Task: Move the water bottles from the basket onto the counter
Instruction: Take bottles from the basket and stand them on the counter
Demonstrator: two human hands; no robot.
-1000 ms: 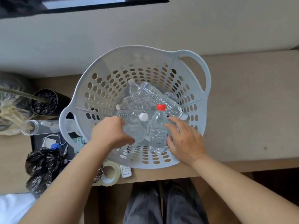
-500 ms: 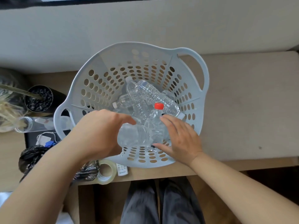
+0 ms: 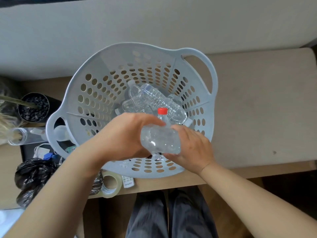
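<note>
Gripping one clear bottle [image 3: 160, 141] in my left hand [image 3: 123, 136], I hold it raised over the basket [image 3: 96, 69]; my right hand [image 3: 192, 148] wraps the red-capped bottle [image 3: 162, 115] upright beside it. Remaining bottles [image 3: 154, 98] lie heaped inside, so I judge the bare counter [image 3: 257, 109] on the right suits both.

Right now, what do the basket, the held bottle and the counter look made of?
Basket: moulded plastic, pale grey-blue, matte; punched oval holes and one-piece handles suggest it.
Held bottle: thin clear plastic, glossy; see-through with ribbed, glinting walls.
Counter: beige, matte, faintly mottled; possibly laminate or stone, can't tell.
</note>
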